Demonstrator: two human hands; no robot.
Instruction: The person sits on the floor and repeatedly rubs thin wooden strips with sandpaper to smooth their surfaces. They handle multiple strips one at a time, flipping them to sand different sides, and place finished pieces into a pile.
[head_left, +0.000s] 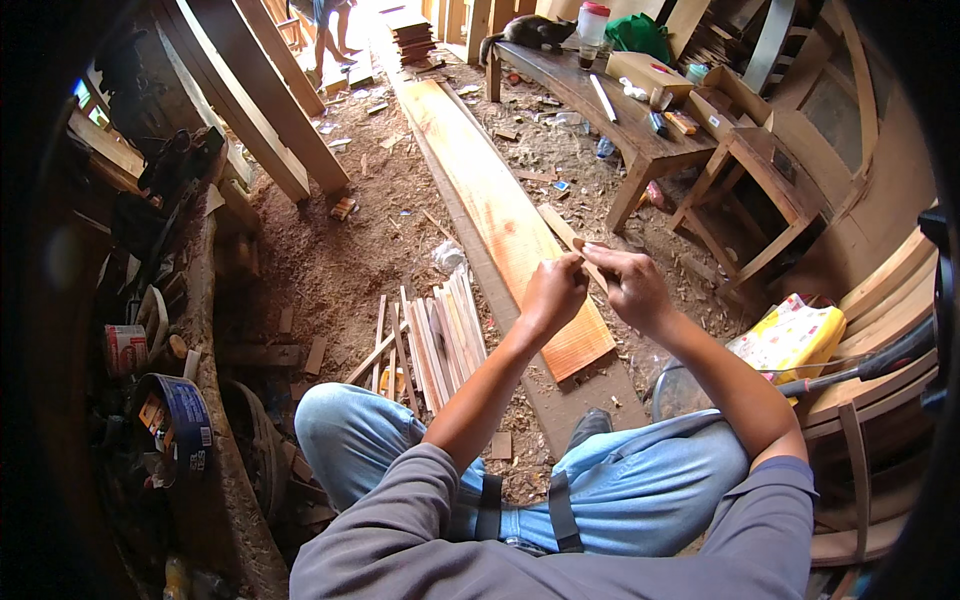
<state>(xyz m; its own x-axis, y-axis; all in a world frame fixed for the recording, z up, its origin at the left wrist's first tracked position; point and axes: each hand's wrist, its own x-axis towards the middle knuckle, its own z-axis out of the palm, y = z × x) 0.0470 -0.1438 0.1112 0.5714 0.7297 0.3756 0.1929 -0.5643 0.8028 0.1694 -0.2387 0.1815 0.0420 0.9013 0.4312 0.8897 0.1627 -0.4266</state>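
My left hand (556, 291) is curled, with thumb and fingertips drawn together above a long pale wooden board (495, 225). What it may hold is hidden by its own fingers. Close beside it, my right hand (631, 283) pinches a small, thin brown piece (578, 244), too small to name. The two hands almost touch at the fingertips. Behind them runs a narrow wooden strip (556, 222), partly covered by my right hand; whether it is touched cannot be told. The board lies lengthwise on a wider, darker plank (592, 397) between my feet.
Thin wooden sticks (442, 334) lie left of the board. A wooden bench (555, 79) at the right bears a cat (536, 31) and boxes. Left stands a cluttered workbench (202, 300) with a blue bucket (191, 420). Curved wood pieces (885, 300) are at the right. Shavings litter the ground.
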